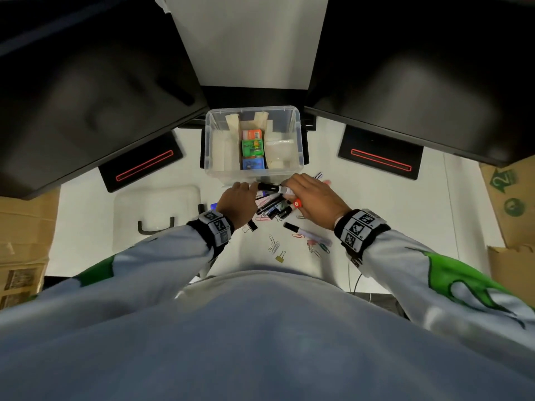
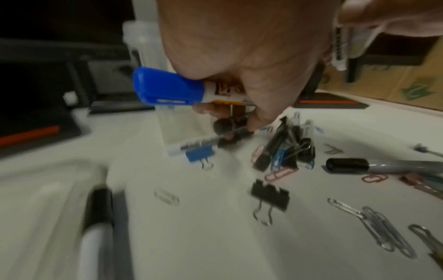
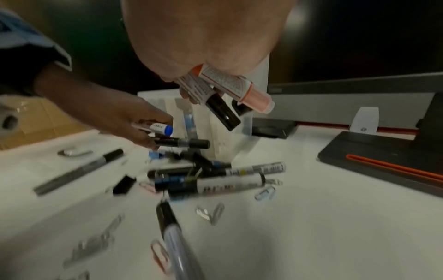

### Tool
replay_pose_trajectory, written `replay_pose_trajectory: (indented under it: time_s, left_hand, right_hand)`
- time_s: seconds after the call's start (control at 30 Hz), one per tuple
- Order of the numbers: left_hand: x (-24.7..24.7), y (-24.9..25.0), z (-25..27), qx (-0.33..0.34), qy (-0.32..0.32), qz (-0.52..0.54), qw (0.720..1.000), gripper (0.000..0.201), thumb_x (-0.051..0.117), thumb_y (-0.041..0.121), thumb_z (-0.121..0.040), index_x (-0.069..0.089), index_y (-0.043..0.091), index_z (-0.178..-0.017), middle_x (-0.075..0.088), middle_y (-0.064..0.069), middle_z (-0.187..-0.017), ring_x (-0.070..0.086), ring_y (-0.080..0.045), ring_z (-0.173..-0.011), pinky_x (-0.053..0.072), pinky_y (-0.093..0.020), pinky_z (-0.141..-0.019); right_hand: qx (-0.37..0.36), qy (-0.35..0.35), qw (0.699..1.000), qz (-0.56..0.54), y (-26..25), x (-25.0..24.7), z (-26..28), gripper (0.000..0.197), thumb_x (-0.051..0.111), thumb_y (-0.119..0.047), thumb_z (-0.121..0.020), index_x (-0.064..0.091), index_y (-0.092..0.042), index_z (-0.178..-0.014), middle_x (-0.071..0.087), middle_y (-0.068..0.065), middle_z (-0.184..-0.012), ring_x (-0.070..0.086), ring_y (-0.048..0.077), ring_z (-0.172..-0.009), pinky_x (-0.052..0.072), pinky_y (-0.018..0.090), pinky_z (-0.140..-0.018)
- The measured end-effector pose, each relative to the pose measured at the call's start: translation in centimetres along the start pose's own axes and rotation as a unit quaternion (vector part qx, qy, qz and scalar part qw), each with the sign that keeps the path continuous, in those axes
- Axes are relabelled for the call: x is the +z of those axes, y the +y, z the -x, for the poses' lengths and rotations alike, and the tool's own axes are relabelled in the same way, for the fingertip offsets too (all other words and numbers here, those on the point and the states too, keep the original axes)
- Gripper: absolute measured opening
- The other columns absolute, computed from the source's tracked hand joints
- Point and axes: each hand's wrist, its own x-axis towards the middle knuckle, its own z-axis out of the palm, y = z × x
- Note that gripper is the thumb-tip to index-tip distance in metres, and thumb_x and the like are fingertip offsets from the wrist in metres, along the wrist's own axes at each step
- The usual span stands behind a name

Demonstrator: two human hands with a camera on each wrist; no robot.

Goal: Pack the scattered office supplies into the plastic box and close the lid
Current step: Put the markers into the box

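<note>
The clear plastic box (image 1: 299,134) stands open at the desk's middle, with small coloured packets (image 1: 253,149) inside. Just in front of it, my left hand (image 1: 246,189) grips a blue-capped marker (image 2: 167,89) and a black-capped marker (image 3: 189,143). My right hand (image 1: 289,185) holds an orange-capped marker (image 3: 236,88) and a black-capped one (image 3: 223,111). A pile of markers and pens (image 1: 273,204) lies between and under both hands. Near me lie a grey marker (image 1: 307,231), paper clips (image 1: 273,245) and a black binder clip (image 2: 269,195).
The box's clear lid (image 1: 156,204) with a black handle lies flat to the left. Two dark monitors overhang the desk; their bases (image 1: 142,163) (image 1: 379,160) flank the box. Cardboard boxes (image 1: 23,241) (image 1: 509,198) stand at both desk ends.
</note>
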Motion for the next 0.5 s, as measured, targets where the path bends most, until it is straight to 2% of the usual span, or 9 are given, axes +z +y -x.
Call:
replay_pose_trajectory:
  time_s: [0.03, 0.13, 0.23, 0.27, 0.33, 0.37, 0.43, 0.5]
  left_hand:
    - [-0.8, -0.3, 0.3, 0.018, 0.010, -0.007, 1.000, 0.051, 0.050, 0.015, -0.088, 0.041, 0.006, -0.138, 0.065, -0.017, -0.101, 0.056, -0.034, -0.098, 0.047, -0.040, -0.073]
    - [-3.8, -1.0, 1.9, 0.041, 0.010, 0.023, 0.999, 0.042, 0.049, 0.024, -0.091, 0.042, 0.009, -0.129, 0.066, -0.015, -0.089, 0.057, -0.034, -0.093, 0.039, -0.036, -0.067]
    - [-7.2, -1.7, 3.7, 0.059, 0.020, 0.066, 0.996, 0.032, 0.047, 0.030, -0.093, 0.044, 0.013, -0.119, 0.062, -0.013, -0.078, 0.059, -0.034, -0.077, 0.037, -0.032, -0.060]
    - [-8.3, -2.0, 4.3, 0.068, 0.025, 0.087, 0.994, 0.028, 0.048, 0.031, -0.093, 0.043, 0.016, -0.116, 0.063, -0.011, -0.075, 0.059, -0.034, -0.070, 0.036, -0.031, -0.057]
    - [-10.4, -2.8, 5.3, 0.071, 0.031, 0.154, 0.985, 0.016, 0.050, 0.028, -0.093, 0.042, 0.023, -0.106, 0.059, -0.006, -0.066, 0.056, -0.030, -0.057, 0.034, -0.029, -0.051]
    - [-11.2, -3.4, 5.5, 0.058, 0.038, 0.194, 0.978, 0.012, 0.051, 0.025, -0.093, 0.041, 0.024, -0.099, 0.057, -0.004, -0.062, 0.054, -0.028, -0.053, 0.034, -0.029, -0.049]
    - [-12.5, -4.8, 5.3, 0.003, 0.069, 0.242, 0.968, 0.010, 0.051, 0.021, -0.092, 0.041, 0.020, -0.093, 0.054, -0.003, -0.060, 0.051, -0.024, -0.048, 0.033, -0.029, -0.045]
    - [-13.2, -6.1, 4.3, -0.062, 0.077, 0.230, 0.968, 0.011, 0.050, 0.022, -0.092, 0.041, 0.016, -0.093, 0.054, -0.004, -0.064, 0.052, -0.022, -0.051, 0.035, -0.029, -0.046]
  right_hand:
    - [0.014, 0.027, 0.999, -0.028, -0.4, -0.6, -0.2, 0.046, 0.059, 0.000, -0.085, 0.050, -0.010, -0.129, 0.059, 0.010, -0.121, 0.057, 0.026, -0.109, 0.045, 0.033, -0.090]
    - [0.082, 0.075, 0.987, -0.117, -1.6, -2.1, -1.8, 0.030, 0.050, -0.015, -0.097, 0.046, -0.017, -0.127, 0.066, 0.008, -0.104, 0.065, 0.025, -0.089, 0.046, 0.028, -0.072]
    - [0.129, 0.125, 0.957, -0.228, -2.5, -3.4, -4.0, 0.026, 0.038, -0.030, -0.100, 0.041, -0.024, -0.125, 0.068, 0.006, -0.103, 0.068, 0.023, -0.089, 0.058, 0.038, -0.077]
    - [0.139, 0.149, 0.943, -0.264, -2.8, -3.8, -4.8, 0.026, 0.037, -0.031, -0.101, 0.041, -0.023, -0.126, 0.068, 0.005, -0.105, 0.069, 0.019, -0.090, 0.059, 0.035, -0.078]
    - [0.153, 0.190, 0.909, -0.337, -3.3, -4.7, -6.2, 0.026, 0.039, -0.028, -0.103, 0.045, -0.017, -0.126, 0.068, 0.002, -0.107, 0.068, 0.011, -0.091, 0.055, 0.014, -0.075]
    - [0.157, 0.208, 0.892, -0.369, -3.5, -5.1, -6.9, 0.027, 0.041, -0.027, -0.103, 0.047, -0.014, -0.126, 0.068, 0.002, -0.107, 0.067, 0.009, -0.090, 0.051, 0.009, -0.074]
    - [0.165, 0.238, 0.863, -0.414, -3.7, -5.9, -7.8, 0.027, 0.044, -0.027, -0.102, 0.050, -0.011, -0.123, 0.069, 0.005, -0.103, 0.067, 0.009, -0.085, 0.050, 0.012, -0.074]
    - [0.165, 0.243, 0.845, -0.448, -3.9, -6.2, -8.3, 0.025, 0.045, -0.027, -0.102, 0.052, -0.011, -0.120, 0.069, 0.009, -0.100, 0.066, 0.009, -0.081, 0.052, 0.014, -0.075]
